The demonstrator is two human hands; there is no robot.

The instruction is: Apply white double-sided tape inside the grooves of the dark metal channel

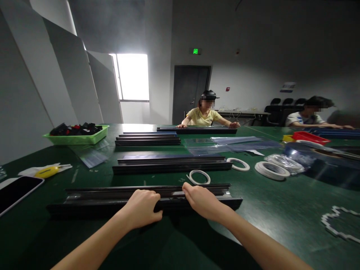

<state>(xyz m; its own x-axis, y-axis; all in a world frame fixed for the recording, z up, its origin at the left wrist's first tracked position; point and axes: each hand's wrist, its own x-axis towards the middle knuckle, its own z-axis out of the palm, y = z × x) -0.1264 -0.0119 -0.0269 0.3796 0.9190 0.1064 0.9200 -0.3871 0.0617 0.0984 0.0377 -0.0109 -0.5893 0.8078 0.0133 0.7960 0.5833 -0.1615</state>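
A long black metal rail (92, 198) lies crosswise on the green table (281, 210) right in front of me. My left hand (143, 210) rests on its middle with the fingers curled over the near edge. My right hand (201, 200) lies beside it, fingers pressed on the rail's top. A small white tape ring (199, 177) lies just behind the rail.
More black rails (171, 164) (147, 140) lie farther back. A green basket of black parts (75, 135) stands far left, with a phone (17, 193) and a yellow tool (46, 171) near me. Tape rolls (271, 170), clear film sheets (225, 144) and a red tray (311, 137) sit right. Two people sit across the table.
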